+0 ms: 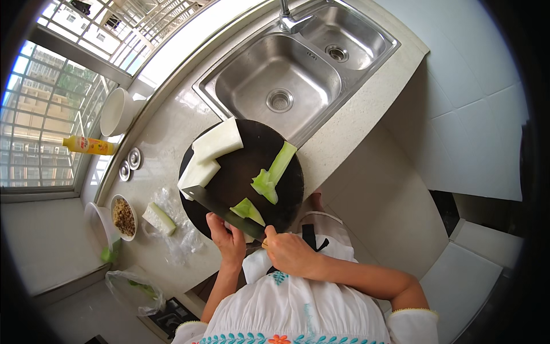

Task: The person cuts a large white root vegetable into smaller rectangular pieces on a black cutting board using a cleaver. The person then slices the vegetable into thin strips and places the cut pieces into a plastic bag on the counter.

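My right hand (288,253) grips the handle of a cleaver-style kitchen knife (221,210), whose broad blade points up and left over a round dark cutting board (240,167). Beneath the blade, near the board's lower edge, my left hand (227,241) holds a pale piece, mostly hidden by the blade and fingers. White peeled chunks of a gourd-like vegetable (219,139) lie at the board's upper left. Green peel strips (281,163) lie on its right side, and another green peel piece (247,209) lies beside the blade.
A steel double sink (279,73) with a faucet (294,21) adjoins the board. Left on the counter are a bowl of brown minced food (123,217), an unpeeled-edged vegetable chunk (159,219) on plastic wrap (184,236), and two metal drain stoppers (134,158). A yellow bottle (89,145) and white bowl (117,112) occupy the sill.
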Motion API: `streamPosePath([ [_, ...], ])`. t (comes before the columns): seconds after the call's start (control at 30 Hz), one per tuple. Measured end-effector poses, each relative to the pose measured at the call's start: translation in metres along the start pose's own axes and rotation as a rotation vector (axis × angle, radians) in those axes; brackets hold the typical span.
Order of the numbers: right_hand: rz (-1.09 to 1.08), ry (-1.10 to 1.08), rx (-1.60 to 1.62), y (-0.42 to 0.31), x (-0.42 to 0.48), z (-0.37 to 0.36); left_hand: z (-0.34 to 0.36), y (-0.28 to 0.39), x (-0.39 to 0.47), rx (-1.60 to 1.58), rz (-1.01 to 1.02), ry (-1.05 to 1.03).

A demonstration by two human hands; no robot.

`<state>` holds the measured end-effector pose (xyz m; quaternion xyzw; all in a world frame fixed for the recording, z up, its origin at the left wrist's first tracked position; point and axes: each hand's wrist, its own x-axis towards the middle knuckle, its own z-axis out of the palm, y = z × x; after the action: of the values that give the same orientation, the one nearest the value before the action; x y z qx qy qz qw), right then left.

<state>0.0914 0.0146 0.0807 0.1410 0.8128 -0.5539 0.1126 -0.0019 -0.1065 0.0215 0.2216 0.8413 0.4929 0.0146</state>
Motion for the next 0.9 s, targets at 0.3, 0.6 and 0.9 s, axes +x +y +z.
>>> streamPosePath([
  [0.3,-0.039,0.031,-0.014,0.007,0.013,0.005,0.002,0.004,0.001,-0.011,-0.083,0.043],
  [0.6,0.031,-0.003,-0.005,0.021,-0.003,0.002,0.002,-0.001,-0.001,-0.047,-0.121,0.045],
  [0.9,-0.058,0.018,-0.061,0.035,0.038,0.013,0.004,0.003,0.004,0.047,-0.048,0.032],
])
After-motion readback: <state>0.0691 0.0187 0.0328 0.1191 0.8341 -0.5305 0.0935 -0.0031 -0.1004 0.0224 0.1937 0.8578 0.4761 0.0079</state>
